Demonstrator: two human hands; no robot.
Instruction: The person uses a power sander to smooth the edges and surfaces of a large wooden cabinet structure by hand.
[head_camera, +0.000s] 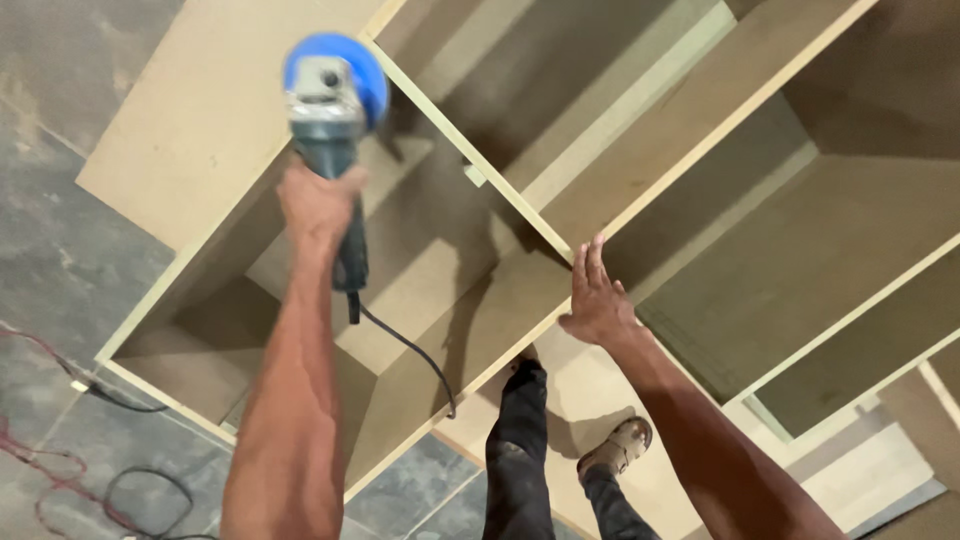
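Observation:
My left hand (318, 205) grips the body of an angle grinder (332, 110) with a blue disc guard, held out over a wooden cabinet frame (470, 150) lying on the floor. The grinder's head is near the top of a thin divider edge. Its black cord (410, 350) hangs down from the handle. My right hand (597, 295) rests flat, fingers together, on the junction where two pale panel edges meet. My legs and a sandalled foot (615, 448) stand inside one compartment.
The cabinet has several open compartments with brown board backs. Grey tiled floor (60, 260) lies to the left, with red and black cables (60, 470) looped at the lower left.

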